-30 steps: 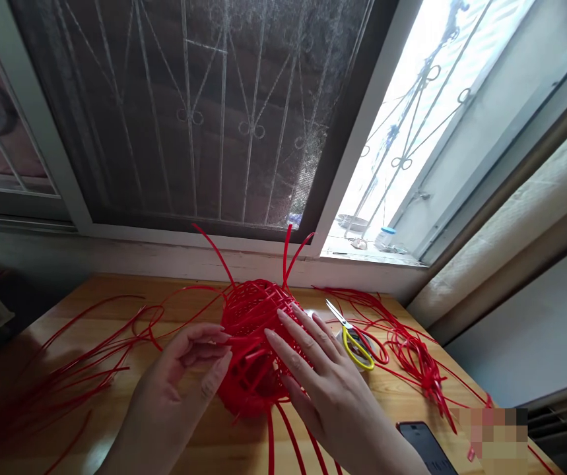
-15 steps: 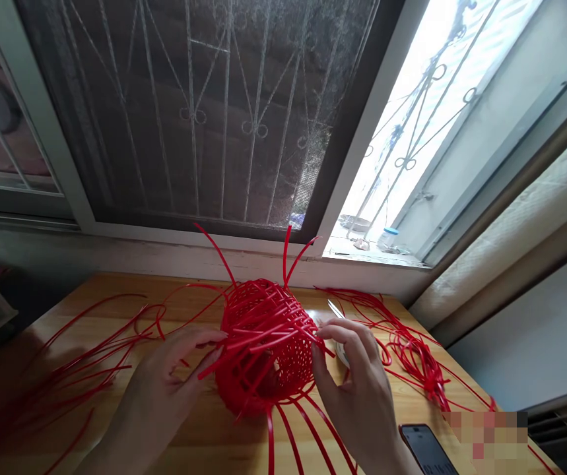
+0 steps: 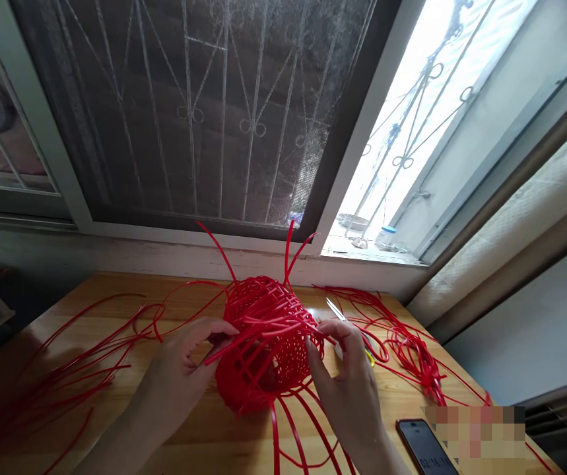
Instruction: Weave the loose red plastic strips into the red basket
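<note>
Basket (image 3: 288,359) woven from glossy red plastic strips is sitting on the light wooden table (image 3: 189,442), right between your hands. Your left hand (image 3: 184,369) is pinching loose strips on its left, and your right hand (image 3: 350,379) is pinching its right side, with yellow-handled metal scissors (image 3: 335,309) partly hidden just behind.

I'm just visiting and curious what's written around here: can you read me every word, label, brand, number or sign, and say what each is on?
"02:16:1", on the screen of the phone; what follows is too unclear to read.
Pixelated patch beside it: nothing legible.
Blue-lidded jar on the sill: too small to tell whether it bears text.
No other readable text.
</note>
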`<state>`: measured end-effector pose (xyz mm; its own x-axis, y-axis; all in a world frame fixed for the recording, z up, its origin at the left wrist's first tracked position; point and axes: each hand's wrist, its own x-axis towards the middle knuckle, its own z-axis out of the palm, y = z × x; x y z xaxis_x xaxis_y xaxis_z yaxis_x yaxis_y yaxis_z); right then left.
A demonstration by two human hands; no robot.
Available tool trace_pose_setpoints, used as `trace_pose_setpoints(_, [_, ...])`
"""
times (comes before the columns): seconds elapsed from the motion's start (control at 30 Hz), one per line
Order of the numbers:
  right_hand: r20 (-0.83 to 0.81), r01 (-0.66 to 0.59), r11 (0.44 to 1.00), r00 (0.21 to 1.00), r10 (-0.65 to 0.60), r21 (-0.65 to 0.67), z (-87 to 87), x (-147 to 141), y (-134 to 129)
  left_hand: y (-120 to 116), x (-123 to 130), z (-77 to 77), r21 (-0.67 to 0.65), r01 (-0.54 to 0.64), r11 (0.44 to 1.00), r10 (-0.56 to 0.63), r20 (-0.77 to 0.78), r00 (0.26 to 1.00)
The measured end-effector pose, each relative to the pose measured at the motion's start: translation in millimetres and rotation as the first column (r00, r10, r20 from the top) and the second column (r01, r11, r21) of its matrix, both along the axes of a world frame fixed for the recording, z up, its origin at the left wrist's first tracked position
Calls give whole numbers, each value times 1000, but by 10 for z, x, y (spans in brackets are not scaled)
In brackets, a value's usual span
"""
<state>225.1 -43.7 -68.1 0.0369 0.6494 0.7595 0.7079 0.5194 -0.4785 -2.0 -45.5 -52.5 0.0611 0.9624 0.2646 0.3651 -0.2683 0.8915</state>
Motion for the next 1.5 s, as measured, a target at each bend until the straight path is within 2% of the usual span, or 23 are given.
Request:
trace_pose_setpoints(0.13, [6,11,1000,1000,-11,18,37,7,-11,-5,-5,22,-6,23,1000,-23,-42,999])
trace_pose_setpoints(0.3, [135,-4,999,991,-3,51,141,32,-61,32,2,-15,86,4,996,3,-80,997])
trace_pose_setpoints(0.43, [257,-41,997,966,23,65,225,11,-106,60,42,-32,58,-29,998,31,-40,999])
trace_pose_setpoints(0.6, [393,-89,996,915,94,-29,359,-69,-76,21,113,-8,51,-86,995,88,-49,995])
trace_pose_setpoints(0.73, [421,-88,993,900,114,-80,430,-111,5,-3,155,13,34,-62,998,63,-38,997])
trace_pose_setpoints(0.87, [350,-141,986,922,165,-92,436,-117,51,2,180,-25,79,-85,993,89,-53,995])
trace_pose_setpoints(0.93, [268,-186,977,941,207,-100,425,-113,57,-15,191,-83,176,-163,971,179,-78,981])
trace_pose_setpoints(1.0, [189,-229,968,951,246,-108,410,-107,59,-53,204,-162,332,-210,920,252,-91,963])
trace_pose_setpoints(1.07, [142,-254,960,953,269,-115,397,-104,61,-98,221,-244,474,-174,863,256,-114,960])
trace_pose_setpoints(1.13, [122,-269,955,951,284,-127,385,-105,67,-127,239,-306,536,-84,840,210,-178,961])
trace_pose_setpoints(1.27, [94,-292,945,947,307,-145,372,-117,80,-118,255,-307,432,32,901,86,-251,964])
trace_pose_setpoints(1.4, [52,-323,930,940,336,-177,381,-81,55,-174,244,-176,356,-29,934,88,-151,985])
trace_pose_setpoints(1.43, [35,-342,920,934,355,-192,384,-58,43,-207,241,-140,324,-17,946,64,-134,989])
trace_pose_setpoints(1.5, [-35,-403,893,914,405,-201,381,2,24,-271,238,-79,252,79,964,-49,-125,991])
